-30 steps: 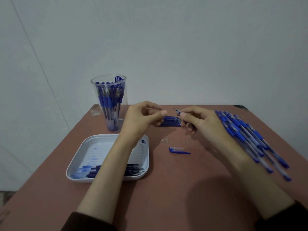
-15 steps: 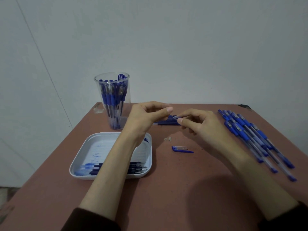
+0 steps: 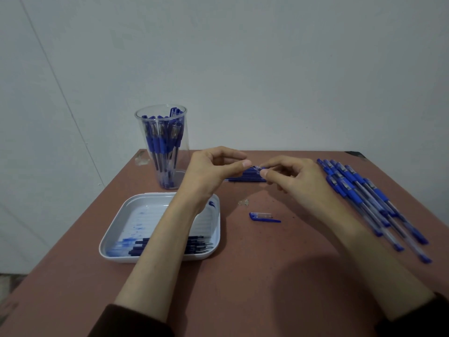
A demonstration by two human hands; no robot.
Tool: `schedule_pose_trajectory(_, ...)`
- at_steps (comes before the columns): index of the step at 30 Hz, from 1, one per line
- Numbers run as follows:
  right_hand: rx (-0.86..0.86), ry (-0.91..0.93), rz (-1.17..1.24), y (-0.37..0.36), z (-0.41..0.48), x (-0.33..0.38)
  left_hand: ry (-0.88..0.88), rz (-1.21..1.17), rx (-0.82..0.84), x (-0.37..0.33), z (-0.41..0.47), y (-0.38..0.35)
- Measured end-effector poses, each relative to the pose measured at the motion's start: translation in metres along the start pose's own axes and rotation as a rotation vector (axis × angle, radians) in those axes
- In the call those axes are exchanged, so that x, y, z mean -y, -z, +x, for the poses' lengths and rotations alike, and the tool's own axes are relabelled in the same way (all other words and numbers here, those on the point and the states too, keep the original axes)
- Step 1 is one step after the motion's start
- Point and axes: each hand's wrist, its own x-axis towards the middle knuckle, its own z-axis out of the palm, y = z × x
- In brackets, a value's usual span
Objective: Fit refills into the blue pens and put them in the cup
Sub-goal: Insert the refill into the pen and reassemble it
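My left hand (image 3: 213, 171) and my right hand (image 3: 294, 181) meet above the far middle of the table. Between their fingertips is a thin refill (image 3: 256, 167): my right hand pinches it and my left thumb and forefinger pinch its tip end. Most of it is hidden by the fingers. A clear cup (image 3: 163, 144) with several blue pens stands at the far left. A row of blue pens (image 3: 364, 203) lies at the right. A small stack of refills (image 3: 245, 178) lies behind my hands.
A white tray (image 3: 155, 210) holding several dark refills and ink stains sits at the near left, under my left forearm. A blue pen cap (image 3: 263, 217) and a small clear bit (image 3: 243, 202) lie in the middle of the brown table (image 3: 243, 276).
My hands have come together; one second ago they were apart with the refill tip showing free in my right hand. Now my left fingertips are on that tip.
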Motion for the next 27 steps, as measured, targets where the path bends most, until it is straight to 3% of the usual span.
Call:
schedule_pose_trajectory(5,-0.009,0.023,-0.037,-0.002,-0.001,-0.001,-0.021,0.055,0.037,0.001,0.001,-0.002)
schedule_pose_trajectory(17,-0.071,0.249,-0.388,-0.003,-0.004,-0.002,-0.046,0.142,0.038,0.007,0.002,-0.005)
schedule_pose_trajectory(27,-0.068,-0.107,0.167,-0.009,-0.003,0.01,-0.046,-0.155,0.021,0.004,-0.001,-0.014)
